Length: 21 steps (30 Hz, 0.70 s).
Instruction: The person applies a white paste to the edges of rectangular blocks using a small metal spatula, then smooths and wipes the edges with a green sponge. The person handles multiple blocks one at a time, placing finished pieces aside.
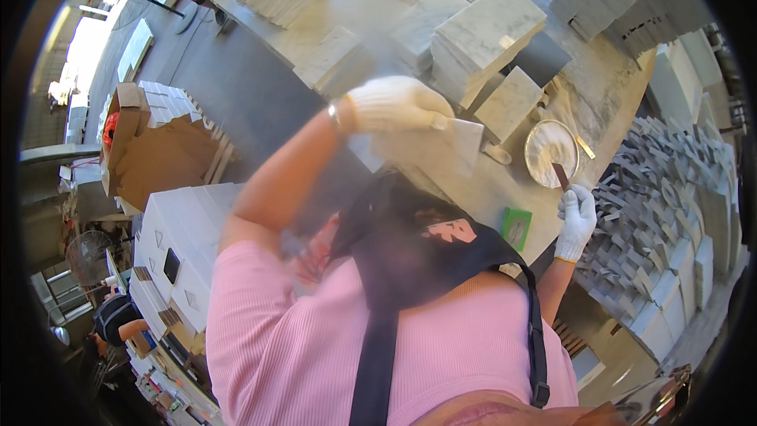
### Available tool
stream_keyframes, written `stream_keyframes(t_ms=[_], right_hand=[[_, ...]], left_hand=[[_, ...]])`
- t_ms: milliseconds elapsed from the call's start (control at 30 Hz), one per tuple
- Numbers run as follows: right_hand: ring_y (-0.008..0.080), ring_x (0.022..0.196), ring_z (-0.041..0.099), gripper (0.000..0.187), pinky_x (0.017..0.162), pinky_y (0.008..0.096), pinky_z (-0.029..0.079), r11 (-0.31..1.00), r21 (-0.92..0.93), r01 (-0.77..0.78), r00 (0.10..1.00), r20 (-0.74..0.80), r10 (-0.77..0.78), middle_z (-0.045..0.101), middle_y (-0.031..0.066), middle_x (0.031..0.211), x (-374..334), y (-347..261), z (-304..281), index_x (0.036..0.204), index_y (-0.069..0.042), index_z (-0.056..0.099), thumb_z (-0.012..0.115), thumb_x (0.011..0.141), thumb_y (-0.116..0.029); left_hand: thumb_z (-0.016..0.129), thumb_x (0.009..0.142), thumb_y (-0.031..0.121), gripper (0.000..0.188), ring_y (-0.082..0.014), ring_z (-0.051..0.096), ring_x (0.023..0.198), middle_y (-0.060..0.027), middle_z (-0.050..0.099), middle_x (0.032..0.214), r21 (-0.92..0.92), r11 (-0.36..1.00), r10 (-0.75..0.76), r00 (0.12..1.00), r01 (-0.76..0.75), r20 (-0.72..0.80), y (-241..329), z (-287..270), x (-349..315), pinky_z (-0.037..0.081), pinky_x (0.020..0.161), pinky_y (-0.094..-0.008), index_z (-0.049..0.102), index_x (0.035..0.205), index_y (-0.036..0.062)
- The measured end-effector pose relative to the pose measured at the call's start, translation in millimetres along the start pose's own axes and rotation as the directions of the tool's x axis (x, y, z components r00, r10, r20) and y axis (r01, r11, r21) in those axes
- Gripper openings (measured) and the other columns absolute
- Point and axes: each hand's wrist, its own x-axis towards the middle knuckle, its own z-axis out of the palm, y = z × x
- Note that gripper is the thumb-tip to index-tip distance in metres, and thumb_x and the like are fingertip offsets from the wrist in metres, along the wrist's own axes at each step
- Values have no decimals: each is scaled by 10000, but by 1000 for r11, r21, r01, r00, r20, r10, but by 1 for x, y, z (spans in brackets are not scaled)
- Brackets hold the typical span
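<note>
My left hand (400, 106), in a white knit glove, is closed over the upper edge of a pale marble tile (465, 148), fingers bent around it above the near side of the worktable. My right hand (578, 217), also gloved, grips a narrow dark reddish-brown scraper (561, 176). Its flat tip reaches over the near rim of a round bowl (529, 159) smeared inside with whitish paste. Beside the bowl lies a yellowish putty knife (586, 147). A small spoon-like scoop (496, 154) rests between tile and bowl. Nearer my apron sits a green box (516, 228).
Stacks of marble tiles (489, 24) stand on the far part of the table. Many grey stone strips (662, 197) are piled on the right. White boxes (185, 225) and an open cardboard carton (162, 154) stand to the left. Another person (118, 319) bends at the far lower left.
</note>
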Motion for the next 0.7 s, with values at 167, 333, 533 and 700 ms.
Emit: stream_keyframes(t_ms=[167,333,533,700], right_hand=[[110,783,655,199,640,236,505,993,95,64,989,130,-77,696,51,934,-19,-32,34,1120,-38,645,655,1031,-216],[119,816,673,196,664,240,519,995,69,68,967,242,-83,703,60,950,-32,-62,71,1127,-36,656,660,1025,-204],[101,752,655,189,643,230,512,984,176,-33,908,416,-44,697,48,947,-37,-97,118,1138,-30,666,675,1007,-166],[80,780,638,213,659,212,496,984,178,24,827,550,-120,696,21,955,-33,-117,149,1191,-31,699,668,987,-85]], left_hand=[[655,900,480,361,-327,690,870,-111,752,944,475,878,-157,972,56,176,4,-39,0,535,807,-425,789,1091,204],[676,887,478,311,-320,678,940,-66,749,1006,612,790,-163,948,-40,272,1,-35,22,532,824,-449,801,1060,251],[676,884,440,233,-291,639,1080,-42,715,1073,558,780,265,957,-284,117,-27,-9,21,508,905,-427,793,941,247],[725,861,421,325,-339,485,1361,-42,586,1424,612,739,430,896,-280,-111,-50,10,1,376,1139,-529,773,1109,217]])
